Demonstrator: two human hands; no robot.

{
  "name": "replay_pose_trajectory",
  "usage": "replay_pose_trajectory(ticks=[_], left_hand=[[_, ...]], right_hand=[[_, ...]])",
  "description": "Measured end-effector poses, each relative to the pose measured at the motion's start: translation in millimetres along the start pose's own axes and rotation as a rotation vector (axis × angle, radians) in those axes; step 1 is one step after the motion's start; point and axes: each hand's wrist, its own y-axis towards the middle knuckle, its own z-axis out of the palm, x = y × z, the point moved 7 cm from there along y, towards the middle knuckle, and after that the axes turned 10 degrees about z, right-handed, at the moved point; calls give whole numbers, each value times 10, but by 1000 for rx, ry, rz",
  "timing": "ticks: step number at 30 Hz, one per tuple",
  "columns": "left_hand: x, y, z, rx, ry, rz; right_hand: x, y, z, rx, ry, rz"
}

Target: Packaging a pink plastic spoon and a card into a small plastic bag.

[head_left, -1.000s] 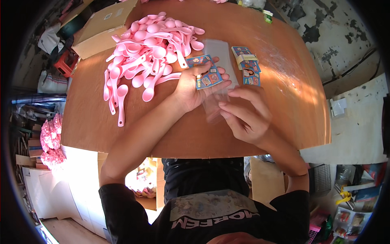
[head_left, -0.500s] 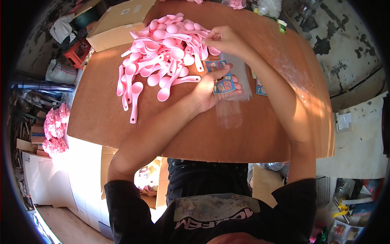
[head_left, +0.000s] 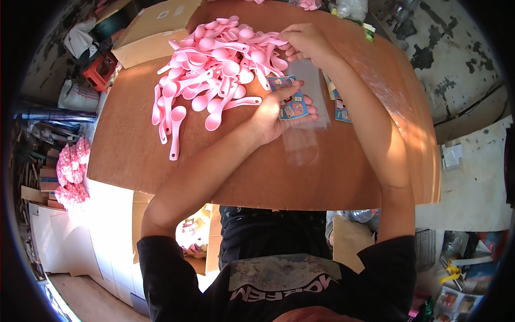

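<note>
A heap of pink plastic spoons (head_left: 214, 67) lies on the brown wooden table (head_left: 230, 177). My left hand (head_left: 271, 115) is closed on a small blue printed card (head_left: 294, 107), the thumb over its face and the fingertips showing at its right side. At the right edge of the heap, my right hand (head_left: 311, 45) pinches the handle end of a pink spoon (head_left: 271, 38); the fingers partly hide it. Under and beside my left hand lie clear plastic bags (head_left: 303, 147). More blue cards (head_left: 342, 110) rest by my right forearm, which partly covers them.
A cardboard box (head_left: 155, 32) stands at the table's far left, behind the spoons. Clear plastic wrap (head_left: 351, 8) and a small green item (head_left: 369, 33) sit at the far edge. An open carton (head_left: 198, 236) stands below the near edge.
My right hand has shifted slightly right and away from me, and a spoon handle now reaches its fingers. My left hand stays with the card.
</note>
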Motion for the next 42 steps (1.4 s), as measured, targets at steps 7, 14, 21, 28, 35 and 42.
replay_pose_trajectory(ticks=[7, 14, 21, 28, 35, 42], left_hand=[[-71, -48, -63, -13, 39, 44], [-27, -14, 17, -3, 29, 28], [-31, 17, -18, -23, -13, 55], [-39, 14, -49, -89, 5, 98], [-12, 51, -72, -110, -53, 93], [-37, 36, -41, -50, -68, 109]], right_hand=[[180, -519, -31, 197, 100, -113], [88, -2149, -646, -321, 72, -385], [-922, -3082, -514, -345, 266, -223], [-1338, -3193, 57, -165, 646, -115], [-1259, -3065, 199, -188, 680, -161], [-1149, -2815, 310, -137, 684, -195]])
